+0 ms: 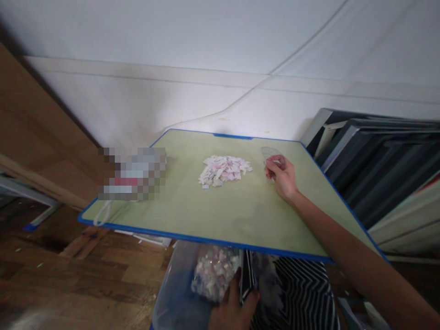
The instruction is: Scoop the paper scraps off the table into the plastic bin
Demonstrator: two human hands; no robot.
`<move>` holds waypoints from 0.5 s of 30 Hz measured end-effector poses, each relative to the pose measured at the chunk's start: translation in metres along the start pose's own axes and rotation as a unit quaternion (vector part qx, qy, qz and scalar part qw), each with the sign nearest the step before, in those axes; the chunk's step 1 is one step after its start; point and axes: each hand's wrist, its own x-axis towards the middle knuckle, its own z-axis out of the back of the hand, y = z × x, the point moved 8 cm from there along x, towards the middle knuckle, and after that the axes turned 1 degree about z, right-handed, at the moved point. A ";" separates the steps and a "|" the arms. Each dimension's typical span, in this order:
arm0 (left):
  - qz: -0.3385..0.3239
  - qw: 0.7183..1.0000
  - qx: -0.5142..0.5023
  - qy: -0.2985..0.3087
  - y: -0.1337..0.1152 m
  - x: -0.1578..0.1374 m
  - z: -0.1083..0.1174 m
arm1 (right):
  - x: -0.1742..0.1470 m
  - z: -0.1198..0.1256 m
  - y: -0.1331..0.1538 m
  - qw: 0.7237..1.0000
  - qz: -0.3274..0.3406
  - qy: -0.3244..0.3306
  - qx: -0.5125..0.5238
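Note:
My right hand [281, 175] is over the right part of the table, its fingers closed in a pinch on a clear protractor-like piece [269, 152]. The fingers cover the lower part of this piece. To the left of that hand, a loose pile of small torn paper scraps [225, 169], white and pinkish, lies on the tabletop. Below the table's front edge, my left hand [234, 305] is closed around a dark striped edge; what exactly it grips is unclear. Beside it, a clear plastic bag of paper scraps [215, 275] sits in a translucent plastic box [172, 288].
The yellow-green table [192, 211] has a blue rim and stands against a white wall. A blurred-out object [137, 174] with a white strap lies at its left. Cardboard [44, 128] leans at far left; dark flat panels [371, 160] stand at right. Striped fabric [299, 288] shows below.

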 end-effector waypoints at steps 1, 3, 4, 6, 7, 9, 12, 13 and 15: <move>-0.011 1.000 -0.005 0.002 0.000 -0.001 0.000 | 0.000 0.000 0.000 1.000 -0.003 0.000 -0.001; -0.021 1.000 -0.015 0.000 0.000 -0.003 0.000 | 0.001 0.000 0.000 1.000 -0.007 0.002 -0.003; -0.021 1.000 -0.018 -0.003 0.001 -0.003 0.000 | 0.001 0.000 0.000 1.000 -0.009 0.005 -0.004; -0.024 0.999 -0.021 -0.007 0.001 -0.004 0.000 | 0.001 -0.001 0.000 1.000 -0.008 0.012 -0.004; -0.024 0.999 -0.022 -0.007 0.001 -0.005 -0.001 | 0.001 -0.001 0.000 1.000 -0.006 0.015 -0.004; -0.022 0.999 -0.021 -0.007 0.001 -0.004 -0.001 | 0.000 -0.002 0.000 1.000 0.000 0.020 -0.003; -0.005 1.000 -0.001 0.011 0.002 -0.002 -0.002 | 0.000 -0.004 0.001 1.000 0.011 0.024 -0.002; 0.003 1.000 0.008 0.017 0.003 -0.001 -0.003 | -0.001 -0.005 0.001 1.000 0.014 0.026 -0.001; 0.016 0.999 0.024 0.021 0.002 0.001 -0.002 | -0.001 -0.006 0.001 0.999 0.019 0.032 -0.001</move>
